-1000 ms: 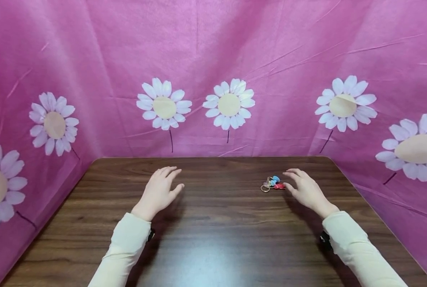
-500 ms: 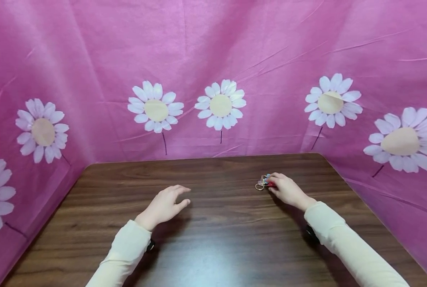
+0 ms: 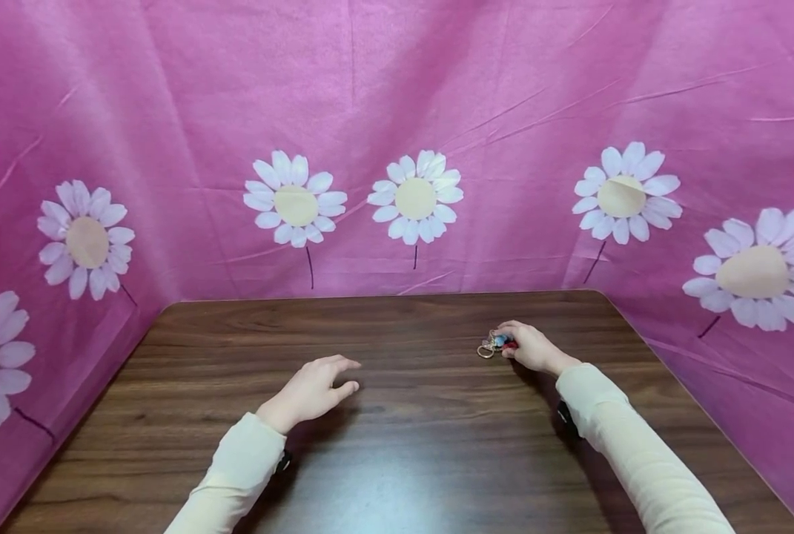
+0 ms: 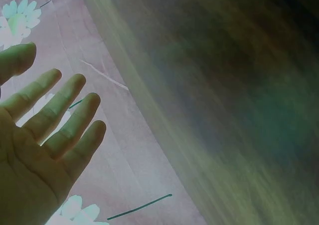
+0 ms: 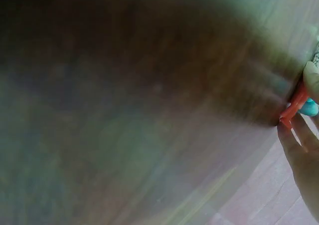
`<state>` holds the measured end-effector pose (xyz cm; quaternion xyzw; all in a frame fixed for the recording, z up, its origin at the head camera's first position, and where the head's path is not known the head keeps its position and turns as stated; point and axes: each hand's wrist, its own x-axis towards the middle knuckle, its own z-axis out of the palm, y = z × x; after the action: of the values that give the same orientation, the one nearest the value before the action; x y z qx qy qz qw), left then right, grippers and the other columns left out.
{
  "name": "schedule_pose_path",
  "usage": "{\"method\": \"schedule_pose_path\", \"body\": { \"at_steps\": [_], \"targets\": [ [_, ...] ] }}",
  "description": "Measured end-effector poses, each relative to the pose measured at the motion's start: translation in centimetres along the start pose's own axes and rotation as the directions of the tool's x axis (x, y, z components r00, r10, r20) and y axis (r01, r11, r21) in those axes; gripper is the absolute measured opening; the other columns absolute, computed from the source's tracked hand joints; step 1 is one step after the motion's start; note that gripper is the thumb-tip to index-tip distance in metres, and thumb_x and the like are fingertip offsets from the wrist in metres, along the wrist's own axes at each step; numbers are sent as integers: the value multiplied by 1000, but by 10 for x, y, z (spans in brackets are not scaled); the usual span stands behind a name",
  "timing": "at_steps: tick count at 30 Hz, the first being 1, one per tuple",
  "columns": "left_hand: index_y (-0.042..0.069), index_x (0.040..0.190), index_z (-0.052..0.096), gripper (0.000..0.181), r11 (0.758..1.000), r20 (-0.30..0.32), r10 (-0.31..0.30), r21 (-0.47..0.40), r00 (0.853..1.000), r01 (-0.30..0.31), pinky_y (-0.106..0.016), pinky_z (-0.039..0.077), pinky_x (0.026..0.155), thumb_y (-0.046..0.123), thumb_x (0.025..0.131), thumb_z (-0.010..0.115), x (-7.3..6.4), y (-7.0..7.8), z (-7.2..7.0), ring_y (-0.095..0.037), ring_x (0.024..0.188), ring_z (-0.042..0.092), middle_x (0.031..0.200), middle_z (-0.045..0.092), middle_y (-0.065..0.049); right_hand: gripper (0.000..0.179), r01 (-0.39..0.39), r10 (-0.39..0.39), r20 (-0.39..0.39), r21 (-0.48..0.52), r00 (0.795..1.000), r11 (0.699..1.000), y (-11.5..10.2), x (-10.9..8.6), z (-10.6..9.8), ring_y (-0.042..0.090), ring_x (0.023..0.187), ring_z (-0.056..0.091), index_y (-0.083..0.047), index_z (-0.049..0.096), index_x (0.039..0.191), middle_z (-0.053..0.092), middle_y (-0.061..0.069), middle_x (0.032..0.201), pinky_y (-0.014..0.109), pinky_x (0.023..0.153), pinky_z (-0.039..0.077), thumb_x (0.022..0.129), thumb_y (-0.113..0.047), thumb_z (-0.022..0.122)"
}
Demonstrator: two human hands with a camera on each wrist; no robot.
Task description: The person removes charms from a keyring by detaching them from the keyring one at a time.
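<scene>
On the right half of the wooden table lies a keychain (image 3: 486, 350) with a gold ring and blue and red charms. My right hand (image 3: 528, 348) grips it by the charms, the ring sticking out to the left. In the right wrist view the thumb and fingers sit around the red charm (image 5: 295, 105), with the blue charm (image 5: 309, 108) beside it; part of the keychain is hidden by the hand. Left of centre, my left hand (image 3: 310, 389) hovers over the table, holding nothing. Its fingers (image 4: 67, 98) are spread and relaxed in the left wrist view.
The dark wood table (image 3: 383, 423) has rounded far corners. A pink cloth (image 3: 503, 89) printed with white daisies hangs behind it and along both sides.
My right hand has moved left to the keychain and closed its fingers on the charms. The left hand has come slightly nearer and to the right. The view has shifted a little.
</scene>
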<state>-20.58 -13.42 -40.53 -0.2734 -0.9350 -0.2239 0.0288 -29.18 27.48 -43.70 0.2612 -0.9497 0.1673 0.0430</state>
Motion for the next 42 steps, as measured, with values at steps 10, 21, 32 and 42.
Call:
{"method": "schedule_pose_path", "body": {
  "at_steps": [10, 21, 32, 42],
  "targets": [
    [7, 116, 60, 34, 999, 50, 30, -22, 998, -29, -41, 46, 91, 25, 87, 59, 1, 2, 5, -23, 108, 58, 113, 63, -5, 22, 111, -112, -3, -60, 994, 992, -6, 0, 2, 29, 83, 58, 0, 56, 95, 63, 12, 90, 44, 75, 46, 78, -5, 68],
    [5, 116, 60, 34, 999, 90, 38, -39, 995, -35, -42, 45, 93, 23, 87, 59, 3, 1, 6, -25, 110, 57, 115, 63, -7, 22, -89, 84, 34, 220, 996, 971, -9, 4, -7, 25, 84, 61, 4, 59, 104, 65, 17, 94, 37, 74, 50, 86, -9, 62],
    [4, 116, 59, 33, 997, 101, 56, -57, 993, -50, -42, 44, 93, 21, 89, 56, 0, 5, 7, -25, 109, 57, 114, 64, -8, 40, -246, 276, 37, 573, 961, 781, -25, 9, -24, 22, 74, 67, 11, 54, 117, 66, 20, 89, 36, 67, 56, 84, -7, 65],
    [5, 114, 61, 28, 994, 58, 93, -65, 994, -90, -42, 45, 91, 19, 90, 53, -3, 9, 8, -23, 108, 58, 112, 65, -7, 41, -168, 329, -123, 664, 936, 728, -50, 10, -35, 10, 61, 63, 6, 60, 113, 69, 2, 79, 30, 55, 54, 77, -9, 73]
  ]
}}
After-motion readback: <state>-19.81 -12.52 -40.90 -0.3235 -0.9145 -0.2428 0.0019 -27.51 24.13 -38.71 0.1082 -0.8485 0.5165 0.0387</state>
